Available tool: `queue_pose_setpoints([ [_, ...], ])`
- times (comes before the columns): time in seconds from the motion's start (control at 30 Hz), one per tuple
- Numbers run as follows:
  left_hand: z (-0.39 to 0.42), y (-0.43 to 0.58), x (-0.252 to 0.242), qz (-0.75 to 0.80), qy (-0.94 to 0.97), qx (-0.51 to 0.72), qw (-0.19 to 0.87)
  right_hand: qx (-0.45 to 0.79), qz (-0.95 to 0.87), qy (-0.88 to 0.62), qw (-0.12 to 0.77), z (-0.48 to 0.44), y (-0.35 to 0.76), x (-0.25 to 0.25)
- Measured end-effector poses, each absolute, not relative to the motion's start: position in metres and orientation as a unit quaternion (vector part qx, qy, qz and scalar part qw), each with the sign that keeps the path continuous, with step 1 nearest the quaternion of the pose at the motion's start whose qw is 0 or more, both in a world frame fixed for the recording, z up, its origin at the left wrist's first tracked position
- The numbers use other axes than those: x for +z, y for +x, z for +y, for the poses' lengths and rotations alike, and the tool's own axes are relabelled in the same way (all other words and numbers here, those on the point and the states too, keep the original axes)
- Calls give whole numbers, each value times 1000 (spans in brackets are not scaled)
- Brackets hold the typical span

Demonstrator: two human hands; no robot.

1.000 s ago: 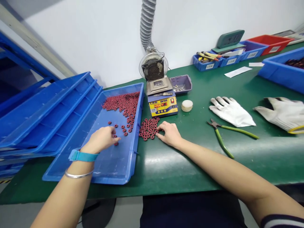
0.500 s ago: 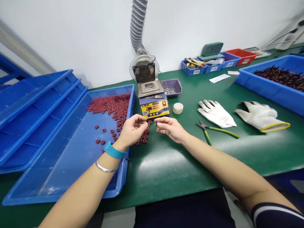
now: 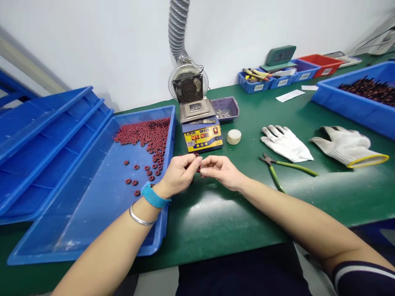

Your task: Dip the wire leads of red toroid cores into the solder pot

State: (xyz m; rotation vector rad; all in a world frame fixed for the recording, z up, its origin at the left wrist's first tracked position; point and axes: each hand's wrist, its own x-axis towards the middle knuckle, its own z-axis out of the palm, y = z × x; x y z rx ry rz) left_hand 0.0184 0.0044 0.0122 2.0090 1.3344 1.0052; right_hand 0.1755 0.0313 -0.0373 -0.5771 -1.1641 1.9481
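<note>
Since the left hand (image 3: 179, 174) quit the loose ring cores (image 3: 145, 133) in the blue tray (image 3: 92, 213) at the left of the frame a second ago, it has crossed the tray's right rim to mid-frame, thumb and forefinger pressed together. There its tips meet those of the right hand (image 3: 220, 170), which has lifted off the green mat (image 3: 216, 213) and pinches likewise. One dark red ring core (image 3: 199, 167) shows nipped between them, just below the solder pot (image 3: 202, 133). Gathering has given way to two-handed work on a single piece. Right of centre, the cutters (image 3: 277, 172) and white gloves (image 3: 285, 142) lie untouched.
</note>
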Motion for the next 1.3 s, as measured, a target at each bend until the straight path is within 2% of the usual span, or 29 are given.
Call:
queue_pose_setpoints([
  [0.17, 5, 10, 22, 535, 607, 540, 233, 767, -441, -245, 395, 33, 178, -34],
  [0.27, 9, 5, 21, 552, 556, 579, 227, 775, -424, -251, 396, 33, 178, -34],
  [0.47, 11, 8, 12, 550, 544, 549, 317, 748, -435, -275, 418, 37, 182, -29],
  [0.6, 7, 14, 7, 553, 589, 487, 332, 650, -512, -322, 459, 66, 189, -6],
  [0.77, 2, 20, 6, 518, 697, 369, 330, 506, -592, -377, 502, 149, 184, 47],
  [0.87, 1, 20, 5, 497, 727, 341, 329, 276, -730, -460, 423, 201, 168, 71],
  [1.0, 2, 16, -1, 484, 735, 333, 337, 115, -796, -504, 314, 247, 143, 77],
  [1.1, 3, 15, -4, 486, 741, 323, 333, 70, -813, -512, 268, 266, 131, 70],
  [1.3, 3, 16, -5, 489, 765, 291, 301, 60, -814, -528, 232, 285, 123, 61],
])
